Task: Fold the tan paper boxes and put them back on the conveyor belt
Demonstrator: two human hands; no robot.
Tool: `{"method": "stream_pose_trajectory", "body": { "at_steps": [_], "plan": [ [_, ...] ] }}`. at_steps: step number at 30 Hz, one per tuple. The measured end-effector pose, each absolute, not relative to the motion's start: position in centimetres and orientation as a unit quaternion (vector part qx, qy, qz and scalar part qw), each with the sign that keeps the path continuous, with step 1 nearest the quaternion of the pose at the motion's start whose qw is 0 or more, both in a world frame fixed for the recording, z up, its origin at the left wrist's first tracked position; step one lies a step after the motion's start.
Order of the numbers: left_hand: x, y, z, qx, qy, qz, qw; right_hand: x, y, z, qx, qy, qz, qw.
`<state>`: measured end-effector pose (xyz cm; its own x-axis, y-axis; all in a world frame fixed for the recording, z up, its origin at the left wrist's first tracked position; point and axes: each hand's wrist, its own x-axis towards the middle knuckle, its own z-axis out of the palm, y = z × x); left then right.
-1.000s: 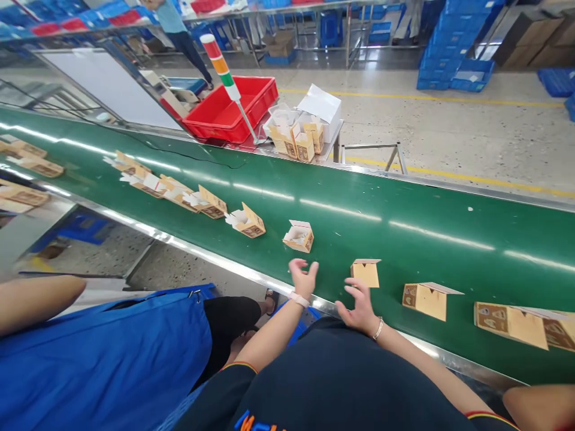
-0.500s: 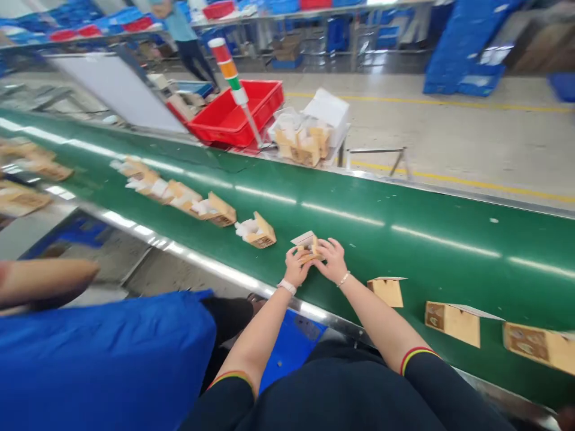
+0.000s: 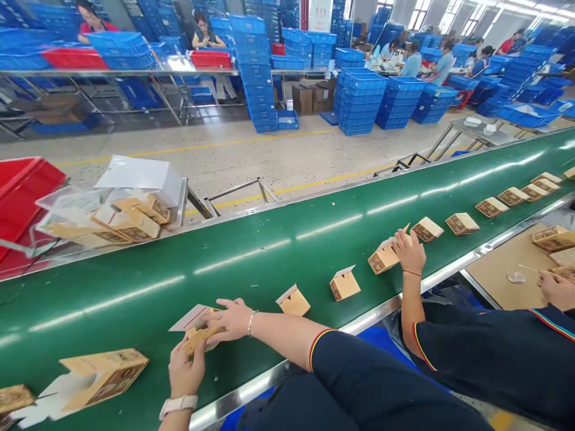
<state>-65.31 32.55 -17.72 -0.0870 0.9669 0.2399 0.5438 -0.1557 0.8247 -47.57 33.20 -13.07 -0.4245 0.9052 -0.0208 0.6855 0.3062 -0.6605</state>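
Both my hands are on a small brown cardboard box [image 3: 196, 336] with an open white flap, low on the green conveyor belt [image 3: 269, 251]. My left hand [image 3: 185, 370], with a white wristband, grips its near side. My right hand [image 3: 232, 319], wearing a thin bracelet, is closed over its top. An open box [image 3: 105, 370] lies to the left of it and two more open boxes [image 3: 294, 301] [image 3: 345, 285] lie to the right.
A co-worker's hand [image 3: 409, 251] rests on a box [image 3: 383, 259] further right; their other hand [image 3: 556, 288] is at a brown side table [image 3: 503, 269]. A row of boxes [image 3: 462, 223] runs along the belt. A red crate [image 3: 22, 185] and a tray of boxes [image 3: 130, 218] stand beyond it.
The view has swung to the right, bringing the co-worker and far belt into sight. My hands still hold the same small box, which now sits lower left in view.
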Motion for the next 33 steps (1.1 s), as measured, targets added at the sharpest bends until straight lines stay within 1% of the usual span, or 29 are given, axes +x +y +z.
{"method": "stream_pose_trajectory", "body": {
  "at_steps": [2,3,5,7,9,11,13,16,18,20,21,22,24,25,26,27,29,31,33],
  "plan": [
    [-64.8,33.0,-17.8,0.568,0.632,0.462,0.252,-47.9,33.3,-13.4,-0.512,-0.771,0.316,0.209],
    [-64.4,33.3,-17.8,0.535,0.639,0.481,0.273,-48.0,33.2,-13.5,-0.53,-0.749,0.317,0.24],
    [-62.9,33.7,-17.1,0.466,0.637,0.507,0.347,-48.3,32.8,-14.0,-0.595,-0.666,0.31,0.325],
    [-61.0,33.8,-15.7,0.395,0.635,0.508,0.427,-48.3,32.3,-14.5,-0.666,-0.553,0.297,0.403],
    [-59.1,33.9,-14.1,0.343,0.629,0.486,0.501,-48.0,32.0,-15.2,-0.694,-0.498,0.292,0.43],
    [-57.3,34.2,-13.1,0.338,0.583,0.427,0.603,-47.5,32.4,-16.2,-0.691,-0.483,0.298,0.448],
    [-55.9,34.9,-13.0,0.328,0.576,0.42,0.62,-46.7,33.1,-17.1,-0.679,-0.477,0.303,0.468],
    [-54.8,35.2,-13.9,0.316,0.568,0.42,0.634,-45.2,33.1,-17.7,-0.667,-0.471,0.298,0.494],
    [-55.1,34.4,-14.8,0.321,0.559,0.43,0.632,-44.0,31.8,-17.4,-0.669,-0.47,0.262,0.513],
    [-56.9,33.0,-15.7,0.367,0.562,0.465,0.577,-43.2,29.9,-16.8,-0.646,-0.509,0.175,0.541],
    [-58.3,32.2,-16.0,0.397,0.57,0.492,0.526,-43.2,29.0,-16.5,-0.605,-0.56,0.145,0.546],
    [-60.0,31.6,-16.3,0.419,0.583,0.521,0.461,-43.6,28.3,-16.2,-0.548,-0.625,0.156,0.534],
    [-63.9,31.2,-16.3,0.417,0.622,0.575,0.33,-45.3,27.7,-15.9,-0.427,-0.745,0.231,0.458],
    [-65.8,31.5,-16.1,0.4,0.638,0.592,0.287,-46.6,27.8,-16.0,-0.384,-0.784,0.269,0.407],
    [-67.6,32.1,-15.8,0.392,0.644,0.599,0.271,-48.1,28.2,-16.1,-0.362,-0.808,0.291,0.362],
    [-69.1,33.0,-15.4,0.4,0.636,0.596,0.283,-49.6,28.8,-16.4,-0.362,-0.821,0.296,0.327],
    [-71.0,35.0,-14.6,0.454,0.591,0.564,0.354,-52.2,30.5,-17.4,-0.399,-0.825,0.271,0.294],
    [-71.3,36.6,-14.2,0.505,0.547,0.529,0.407,-53.6,32.4,-18.5,-0.439,-0.816,0.232,0.297],
    [-70.5,37.2,-14.3,0.537,0.527,0.515,0.411,-53.7,34.3,-19.5,-0.468,-0.797,0.189,0.332]
  ]
}}
